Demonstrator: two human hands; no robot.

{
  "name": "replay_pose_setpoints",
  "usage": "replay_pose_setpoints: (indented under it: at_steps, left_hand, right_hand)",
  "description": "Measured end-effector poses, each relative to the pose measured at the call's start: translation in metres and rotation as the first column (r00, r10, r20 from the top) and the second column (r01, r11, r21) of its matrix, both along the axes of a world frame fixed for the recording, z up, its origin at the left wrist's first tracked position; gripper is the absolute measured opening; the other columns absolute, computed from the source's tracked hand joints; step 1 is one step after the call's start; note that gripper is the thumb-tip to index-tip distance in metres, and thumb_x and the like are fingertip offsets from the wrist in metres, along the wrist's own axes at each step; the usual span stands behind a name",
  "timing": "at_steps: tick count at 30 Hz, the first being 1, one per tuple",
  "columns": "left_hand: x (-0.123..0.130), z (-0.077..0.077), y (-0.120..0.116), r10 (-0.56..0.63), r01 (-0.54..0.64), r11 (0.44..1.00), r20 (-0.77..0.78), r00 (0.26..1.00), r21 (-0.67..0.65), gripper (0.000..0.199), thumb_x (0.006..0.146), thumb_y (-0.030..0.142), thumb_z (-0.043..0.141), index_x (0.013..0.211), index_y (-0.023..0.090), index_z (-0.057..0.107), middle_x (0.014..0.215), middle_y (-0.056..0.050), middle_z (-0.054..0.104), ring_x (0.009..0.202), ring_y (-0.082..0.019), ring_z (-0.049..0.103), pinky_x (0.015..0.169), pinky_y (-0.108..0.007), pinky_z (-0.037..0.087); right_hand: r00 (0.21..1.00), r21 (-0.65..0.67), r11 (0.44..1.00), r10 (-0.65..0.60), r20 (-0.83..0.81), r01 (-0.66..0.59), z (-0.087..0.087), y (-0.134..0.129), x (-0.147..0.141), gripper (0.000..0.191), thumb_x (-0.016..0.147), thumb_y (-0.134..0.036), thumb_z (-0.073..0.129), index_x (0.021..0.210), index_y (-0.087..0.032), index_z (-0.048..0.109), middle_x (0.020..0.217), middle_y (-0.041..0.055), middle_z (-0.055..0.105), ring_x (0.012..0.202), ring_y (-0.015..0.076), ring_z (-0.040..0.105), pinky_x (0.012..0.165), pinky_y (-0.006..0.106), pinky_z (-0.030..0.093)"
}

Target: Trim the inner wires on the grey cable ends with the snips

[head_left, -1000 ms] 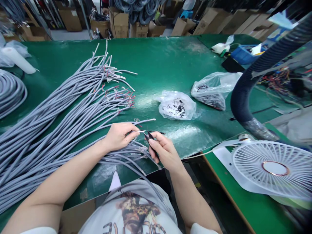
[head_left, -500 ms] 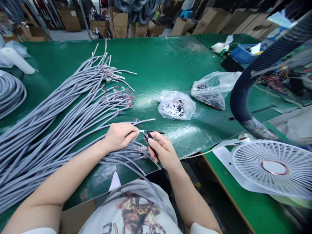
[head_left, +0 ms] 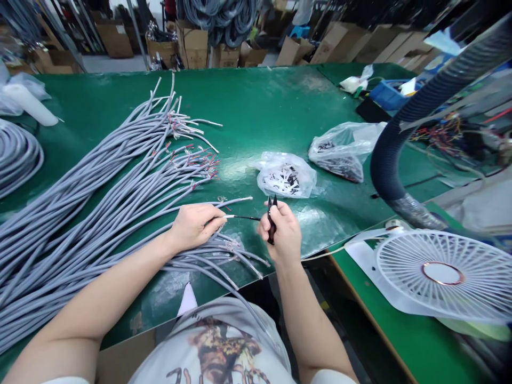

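My left hand (head_left: pixel 199 225) is closed, its thumb and fingertips pinching the end of a grey cable. From that grip a short white piece (head_left: pixel 229 216) sticks out, with a thin black wire (head_left: pixel 246 217) running on to the right. My right hand (head_left: pixel 285 229) is wrapped round small black nippers (head_left: pixel 272 213), their pointed jaws upward. The black wire reaches the fingers of this hand; whether they pinch it is hard to see. Below and left of my hands lie more grey cables (head_left: pixel 132 200) with stripped ends and thin red and white wires.
Beyond my hands on the green table (head_left: pixel 256 101) sit a clear bag of small white and black pieces (head_left: pixel 286 176) and a second bag of dark pieces (head_left: pixel 340 152). A ribbed black hose (head_left: pixel 386 149) curves down at right, above a white fan (head_left: pixel 444 272). A cable coil (head_left: pixel 18 157) lies left.
My right hand has moved right and slightly up, away from my left hand, and the nippers now point upward. More of the black wire shows between the hands. My left hand stays nearly still.
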State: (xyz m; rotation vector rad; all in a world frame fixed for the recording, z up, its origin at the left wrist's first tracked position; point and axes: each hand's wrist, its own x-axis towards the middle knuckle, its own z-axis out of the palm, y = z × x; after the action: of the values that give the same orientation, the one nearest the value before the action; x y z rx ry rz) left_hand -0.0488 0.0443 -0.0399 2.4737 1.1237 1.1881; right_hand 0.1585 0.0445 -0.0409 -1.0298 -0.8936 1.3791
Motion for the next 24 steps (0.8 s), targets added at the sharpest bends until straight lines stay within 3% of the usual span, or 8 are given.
replay_pose_setpoints:
  at_steps: [2, 4, 8, 10, 12, 16, 19, 24]
  left_hand:
    - [-0.001, 0.0, 0.0, -0.014, 0.014, 0.999, 0.006, 1.0, -0.035, 0.015, 0.089, 0.024, 0.055, 0.082, 0.016, 0.066, 0.07, -0.001, 0.07, 0.06, -0.01, 0.063, 0.06, -0.019, 0.046]
    - [-0.001, -0.001, 0.001, -0.029, 0.029, 0.998, -0.002, 1.0, -0.056, 0.015, 0.089, 0.024, 0.055, 0.084, 0.016, 0.067, 0.071, -0.001, 0.07, 0.06, -0.01, 0.063, 0.06, -0.019, 0.045]
    - [-0.003, -0.001, 0.001, -0.051, 0.048, 0.997, -0.038, 0.998, -0.056, 0.015, 0.089, 0.025, 0.055, 0.084, 0.016, 0.067, 0.071, -0.001, 0.07, 0.062, -0.01, 0.064, 0.061, -0.02, 0.046]
    - [-0.004, -0.001, 0.002, -0.056, 0.054, 0.998, -0.069, 0.996, -0.037, 0.017, 0.089, 0.025, 0.054, 0.084, 0.015, 0.066, 0.07, -0.001, 0.07, 0.061, -0.01, 0.064, 0.061, -0.02, 0.045]
    - [-0.005, -0.001, 0.002, -0.061, 0.059, 0.998, -0.096, 0.994, -0.019, 0.019, 0.09, 0.026, 0.051, 0.085, 0.015, 0.066, 0.07, -0.002, 0.07, 0.06, -0.011, 0.064, 0.059, -0.021, 0.045]
    - [-0.005, -0.002, 0.003, -0.072, 0.072, 0.997, -0.118, 0.99, -0.004, 0.021, 0.091, 0.025, 0.048, 0.086, 0.015, 0.066, 0.071, -0.002, 0.071, 0.06, -0.011, 0.064, 0.058, -0.022, 0.044]
    - [-0.005, -0.003, 0.003, -0.069, 0.068, 0.998, -0.129, 0.989, -0.011, 0.019, 0.09, 0.024, 0.05, 0.085, 0.016, 0.066, 0.072, -0.002, 0.071, 0.061, -0.012, 0.064, 0.059, -0.022, 0.044]
    - [-0.004, -0.001, 0.003, -0.013, 0.01, 0.999, -0.051, 0.999, -0.046, 0.014, 0.089, 0.024, 0.055, 0.084, 0.017, 0.066, 0.072, -0.001, 0.071, 0.062, -0.01, 0.064, 0.061, -0.02, 0.045]
  right_hand:
    - [0.987, 0.096, 0.994, 0.032, 0.159, -0.047, 0.004, 0.0, 0.006, 0.017, 0.084, -0.035, 0.059, 0.094, -0.021, 0.058, 0.048, -0.0096, 0.041, 0.038, 0.0059, 0.038, 0.043, 0.021, 0.032]
    - [0.902, 0.2, 0.964, 0.074, 0.424, -0.173, 0.01, -0.001, 0.009, 0.016, 0.082, -0.032, 0.062, 0.091, -0.019, 0.064, 0.05, -0.0077, 0.042, 0.042, 0.0067, 0.039, 0.046, 0.022, 0.033]
    - [0.55, 0.351, 0.765, 0.005, 0.835, -0.54, 0.023, 0.004, 0.006, 0.016, 0.087, -0.022, 0.054, 0.092, -0.016, 0.067, 0.07, 0.0015, 0.064, 0.057, 0.0104, 0.052, 0.056, 0.023, 0.038]
    - [0.404, 0.353, 0.639, -0.072, 0.912, -0.683, 0.028, 0.008, 0.003, 0.02, 0.087, -0.016, 0.048, 0.096, -0.015, 0.066, 0.082, 0.0056, 0.069, 0.067, 0.0127, 0.059, 0.062, 0.024, 0.04]
    - [0.269, 0.302, 0.572, -0.144, 0.952, -0.763, 0.032, 0.011, 0.001, 0.021, 0.086, -0.013, 0.046, 0.095, -0.014, 0.065, 0.084, 0.0073, 0.069, 0.072, 0.0146, 0.061, 0.063, 0.024, 0.04]
    - [0.074, 0.169, 0.575, -0.185, 0.98, -0.801, 0.036, 0.012, -0.004, 0.017, 0.084, -0.014, 0.047, 0.089, -0.014, 0.063, 0.079, 0.0069, 0.067, 0.069, 0.0159, 0.059, 0.06, 0.025, 0.036]
    - [0.118, 0.161, 0.615, -0.111, 0.987, -0.772, 0.036, 0.014, -0.006, 0.014, 0.084, -0.015, 0.047, 0.085, -0.014, 0.061, 0.078, 0.0066, 0.066, 0.069, 0.0153, 0.058, 0.062, 0.025, 0.036]
    - [0.524, 0.137, 0.836, 0.198, 0.828, -0.532, 0.036, 0.014, -0.004, 0.023, 0.092, -0.033, 0.043, 0.083, -0.017, 0.057, 0.059, -0.0026, 0.054, 0.052, 0.0093, 0.048, 0.054, 0.021, 0.035]
